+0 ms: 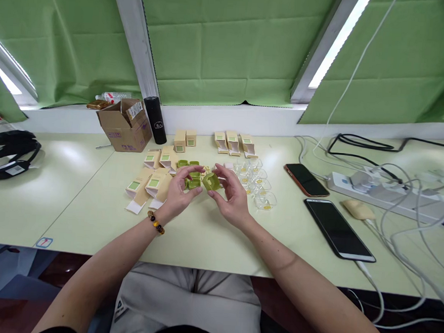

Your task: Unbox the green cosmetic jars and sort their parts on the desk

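My right hand (233, 196) grips a small green square plastic cup (211, 182) between thumb and fingers, tilted above the table. To its left, my left hand (180, 194) has thumb and fingers curved but apart, with no object visible between them. Several more green cups (193, 184) sit on the table just beyond and partly behind my left hand. Close to the right hand stand several clear plastic cups (259, 184) in rows, each with a small yellow mark. Small open cardboard boxes (158, 183) with green squares lie to the left of my left hand.
More small boxes (231, 143) stand at the back. A large carton (125, 129), a black bottle (156, 120) and a headset (10, 154) are to the left. On the right lie two phones (339, 229), a power strip (387, 196) and tangled white cables (395, 239).
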Available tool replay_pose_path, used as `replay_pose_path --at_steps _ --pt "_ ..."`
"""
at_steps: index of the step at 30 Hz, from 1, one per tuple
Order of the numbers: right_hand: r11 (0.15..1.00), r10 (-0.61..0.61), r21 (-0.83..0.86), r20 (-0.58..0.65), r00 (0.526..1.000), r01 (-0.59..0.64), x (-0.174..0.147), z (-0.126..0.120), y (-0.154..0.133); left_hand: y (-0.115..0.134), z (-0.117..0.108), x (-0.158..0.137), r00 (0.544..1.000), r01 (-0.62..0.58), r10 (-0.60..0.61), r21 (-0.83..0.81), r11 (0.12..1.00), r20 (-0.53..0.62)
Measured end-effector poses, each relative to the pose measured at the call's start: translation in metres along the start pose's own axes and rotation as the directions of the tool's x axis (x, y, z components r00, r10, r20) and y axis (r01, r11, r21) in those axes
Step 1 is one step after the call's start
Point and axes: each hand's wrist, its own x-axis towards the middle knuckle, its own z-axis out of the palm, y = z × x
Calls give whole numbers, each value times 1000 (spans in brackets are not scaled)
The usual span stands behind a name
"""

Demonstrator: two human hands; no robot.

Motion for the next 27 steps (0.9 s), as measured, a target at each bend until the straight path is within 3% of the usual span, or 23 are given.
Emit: replay_pose_path --at_steps 5,10,15,20,24,27 --pt "991 -52 -126 -13 999 50 -1 0 0 3 -3 2 990 -135 120 228 964 78" --pt "931 -212 -298 26 977 210 -1 -3 0 5 -2 2 962 -274 253 370 888 106" --pt "887 -338 -320 43 940 334 0 -6 -3 1 -2 1 952 -300 292 441 846 88" --pt "880 -322 -355 38 946 314 -1 -8 -4 2 1 -1 935 -338 343 502 796 86" --pt "786 -414 -521 -44 909 332 2 -9 -3 3 2 -4 923 -355 376 571 740 87" --pt "700 -473 -621 -35 881 351 4 -9 -5 1 3 -7 913 -383 386 608 696 133"
